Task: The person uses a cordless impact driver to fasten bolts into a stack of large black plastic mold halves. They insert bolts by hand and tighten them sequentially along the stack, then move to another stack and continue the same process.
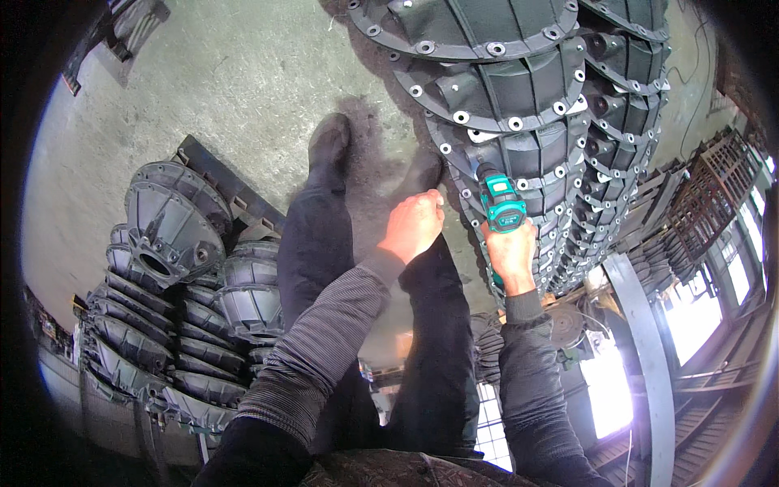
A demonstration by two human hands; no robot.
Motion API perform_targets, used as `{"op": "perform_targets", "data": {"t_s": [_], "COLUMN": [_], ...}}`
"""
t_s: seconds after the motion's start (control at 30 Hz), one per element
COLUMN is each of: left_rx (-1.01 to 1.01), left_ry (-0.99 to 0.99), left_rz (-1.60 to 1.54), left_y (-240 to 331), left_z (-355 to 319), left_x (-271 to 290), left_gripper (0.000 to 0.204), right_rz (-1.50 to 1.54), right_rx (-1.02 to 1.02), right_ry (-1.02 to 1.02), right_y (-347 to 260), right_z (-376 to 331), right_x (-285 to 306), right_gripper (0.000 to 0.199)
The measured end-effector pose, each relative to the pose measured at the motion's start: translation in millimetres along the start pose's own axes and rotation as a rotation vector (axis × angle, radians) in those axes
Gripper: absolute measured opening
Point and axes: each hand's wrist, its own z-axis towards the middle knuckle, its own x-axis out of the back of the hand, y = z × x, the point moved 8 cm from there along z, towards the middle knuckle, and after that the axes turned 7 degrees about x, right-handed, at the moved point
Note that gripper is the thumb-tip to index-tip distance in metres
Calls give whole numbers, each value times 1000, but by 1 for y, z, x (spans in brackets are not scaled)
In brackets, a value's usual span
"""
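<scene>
The right hand (pixel 513 253) is gripping the teal power tool (pixel 501 197), its fingers wrapping closed about the handle. In the head view, the tool is lying straight ahead of that wrist, its long axis running up the picture with a slight lean to the left, and its dark nose is pointing at the bolt-holed rims of the stacked castings (pixel 531 150). The right hand is sitting nearer to these castings; the left hand (pixel 412 226) is hanging to the left of the tool, well apart from it, over the right leg (pixel 438 316). Its fingers are curling inward and hiding the palm, so whether it is holding anything one cannot tell. The right hand is covering most of the handle. The tool's tip is blending into the dark metal, leaving contact unclear, and the upper edge is cutting off the top casting.
</scene>
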Motion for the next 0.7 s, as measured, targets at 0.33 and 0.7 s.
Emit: {"op": "perform_targets", "data": {"t_s": [0.33, 0.7], "left_rx": [-77, -38], "left_ry": [101, 179], "left_rz": [14, 64], "left_y": [-10, 28], "left_z": [-62, -99], "left_x": [47, 109], "left_gripper": [25, 24], "right_rz": [79, 431], "right_rx": [112, 196], "right_ry": [-25, -14], "right_y": [-6, 5], "right_z": [-7, -81], "right_x": [18, 32], "right_gripper": [40, 35]}}
